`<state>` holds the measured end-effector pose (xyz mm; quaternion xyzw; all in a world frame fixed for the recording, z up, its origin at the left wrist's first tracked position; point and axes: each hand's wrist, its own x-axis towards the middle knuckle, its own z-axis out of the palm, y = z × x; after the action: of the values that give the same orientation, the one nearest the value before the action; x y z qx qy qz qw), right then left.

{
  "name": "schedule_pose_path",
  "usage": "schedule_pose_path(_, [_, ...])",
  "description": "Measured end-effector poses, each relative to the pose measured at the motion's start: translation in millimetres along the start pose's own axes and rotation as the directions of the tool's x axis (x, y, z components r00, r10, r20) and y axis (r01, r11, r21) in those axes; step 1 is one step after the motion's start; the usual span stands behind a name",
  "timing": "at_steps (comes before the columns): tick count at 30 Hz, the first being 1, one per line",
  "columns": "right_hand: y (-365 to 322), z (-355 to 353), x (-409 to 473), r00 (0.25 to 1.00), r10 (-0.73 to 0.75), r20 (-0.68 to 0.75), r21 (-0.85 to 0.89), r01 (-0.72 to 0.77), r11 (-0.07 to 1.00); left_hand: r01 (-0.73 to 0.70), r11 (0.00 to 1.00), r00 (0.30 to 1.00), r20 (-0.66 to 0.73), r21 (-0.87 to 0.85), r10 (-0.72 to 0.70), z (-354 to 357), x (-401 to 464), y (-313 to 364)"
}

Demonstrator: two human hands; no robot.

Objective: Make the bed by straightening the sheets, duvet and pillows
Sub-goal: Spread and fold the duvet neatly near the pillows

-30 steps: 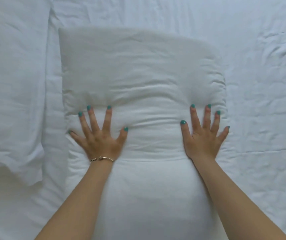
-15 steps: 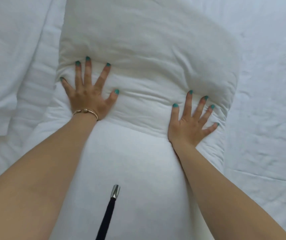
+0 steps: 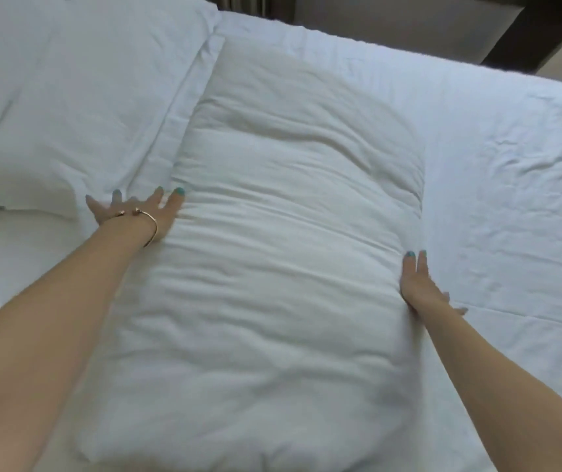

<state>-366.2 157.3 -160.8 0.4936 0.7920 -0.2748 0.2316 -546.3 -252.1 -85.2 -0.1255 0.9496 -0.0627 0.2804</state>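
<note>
1. The pillow (image 3: pixel 283 240) lies lengthwise on the sheet (image 3: pixel 511 216), its far end toward the head of the bed and its near end toward the person. It is the thing being squared up, so it sits between the two arms.
2. The left hand (image 3: pixel 136 212) lies flat with fingers spread against the pillow's left edge, in the gap beside the second pillow (image 3: pixel 78 107). It grips nothing; the open palm suits pressing or nudging the edge, not lifting.
3. The right hand (image 3: pixel 420 287) presses, fingers straight, against the pillow's right edge, low on the sheet. It too holds nothing. One hand on each side probably keeps the pillow straight while it is shaped.
4. A bangle (image 3: pixel 146 223) circles the left wrist.
5. The second pillow lies just left, touching or nearly touching the first, so the pair likely gets lined up.
6. The sheet to the right is creased and looks not yet smoothed.
</note>
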Motion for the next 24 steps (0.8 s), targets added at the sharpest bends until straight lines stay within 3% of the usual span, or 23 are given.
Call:
schedule_pose_path(2, [-14,13,-47,0.997,-0.024,-0.078,-0.041,0.021,0.999,-0.108,0.994,0.965,-0.238,0.007,0.106,10,-31,14])
schedule_pose_path(3, [-34,20,-71,0.987,-0.132,-0.091,-0.054,0.128,0.99,-0.235,0.972,0.918,-0.336,-0.03,0.212,15,-53,32])
schedule_pose_path(5, [-79,41,-120,0.905,-0.423,-0.051,-0.139,0.413,0.9,-0.472,0.879,0.822,-0.391,-0.062,0.414,31,-96,65])
schedule_pose_path(6, [-99,54,-139,0.838,-0.545,-0.017,-0.195,0.532,0.824,-0.509,0.86,0.811,-0.362,-0.047,0.46,42,-107,73])
schedule_pose_path(9, [-134,83,-170,0.729,-0.683,0.054,-0.328,0.659,0.677,-0.386,0.921,0.885,-0.304,-0.056,0.353,73,-100,56])
schedule_pose_path(12, [-119,103,-165,0.678,-0.729,0.095,-0.497,0.667,0.555,-0.352,0.932,0.888,-0.346,-0.089,0.303,95,-76,26])
schedule_pose_path(13, [-105,104,-157,0.69,-0.719,0.083,-0.527,0.643,0.556,-0.365,0.926,0.881,-0.358,-0.099,0.31,101,-71,23])
schedule_pose_path(18, [-25,82,-100,0.859,-0.491,-0.144,-0.449,0.386,0.806,-0.418,0.899,0.84,-0.432,-0.132,0.327,131,-57,28])
schedule_pose_path(24, [-7,116,-59,0.813,-0.532,-0.238,-0.345,0.441,0.829,-0.443,0.892,0.789,-0.512,-0.091,0.34,164,-31,46])
